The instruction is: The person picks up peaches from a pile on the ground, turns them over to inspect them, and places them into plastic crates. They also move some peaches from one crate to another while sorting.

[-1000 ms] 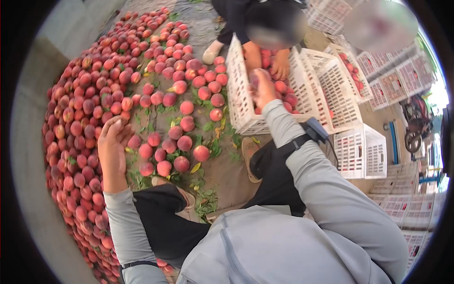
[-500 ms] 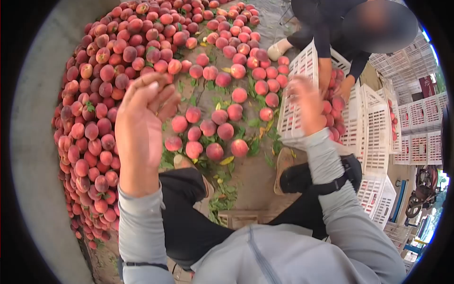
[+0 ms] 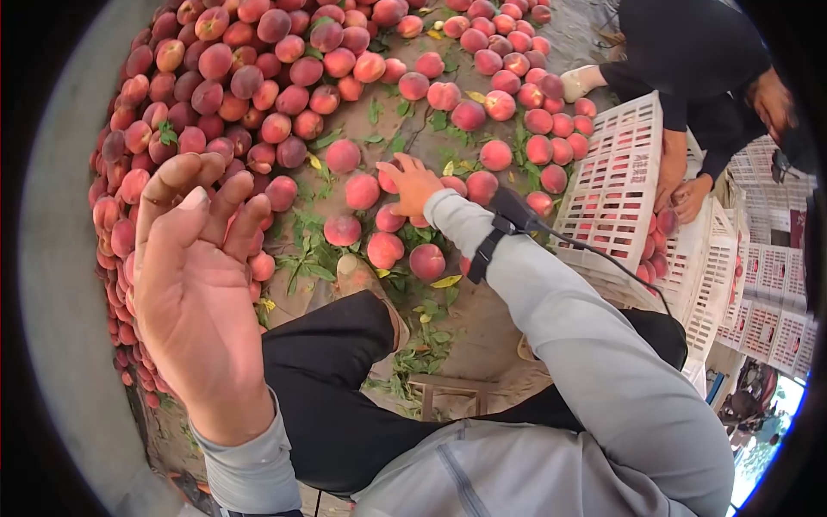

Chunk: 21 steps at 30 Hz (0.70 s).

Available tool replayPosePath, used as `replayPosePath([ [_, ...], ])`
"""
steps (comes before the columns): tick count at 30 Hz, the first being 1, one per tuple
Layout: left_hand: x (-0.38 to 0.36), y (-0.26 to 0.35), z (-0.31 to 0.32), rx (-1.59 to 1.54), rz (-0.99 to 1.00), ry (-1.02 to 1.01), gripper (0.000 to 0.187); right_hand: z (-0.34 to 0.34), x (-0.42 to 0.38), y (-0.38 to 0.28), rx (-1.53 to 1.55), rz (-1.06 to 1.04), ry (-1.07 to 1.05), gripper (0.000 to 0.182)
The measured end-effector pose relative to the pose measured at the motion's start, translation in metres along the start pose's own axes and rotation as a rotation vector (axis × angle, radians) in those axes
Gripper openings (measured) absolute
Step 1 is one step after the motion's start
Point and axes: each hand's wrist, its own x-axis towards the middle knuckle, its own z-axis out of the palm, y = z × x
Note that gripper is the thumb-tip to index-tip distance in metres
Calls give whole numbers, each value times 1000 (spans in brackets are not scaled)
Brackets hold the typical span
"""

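Dark Chinese-style characters run down the side of the white crate (image 3: 607, 185), too small to read surely.

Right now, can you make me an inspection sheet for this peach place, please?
Surface: brown floor.
Job's things: peach pile; loose peaches; white crate with peaches inside.
Clutter: leaves around the loose peaches.
Grips: left grip open, empty; right grip at the loose peaches, hold unclear.
Cables: black cable from the right wrist's device.
Surroundings: wall on the left; another person reaching into the crate; stacked crates on the right.
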Motion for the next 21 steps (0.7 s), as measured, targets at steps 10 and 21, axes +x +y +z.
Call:
replayPosePath([
  [10, 7, -1, -29, -89, -77, -154, 34, 37, 44, -49, -148, 297, -48, 92],
  [21, 6, -8, -31, -75, -123, -389, 33, -92, -30, -33, 527, 186, 128, 80],
])
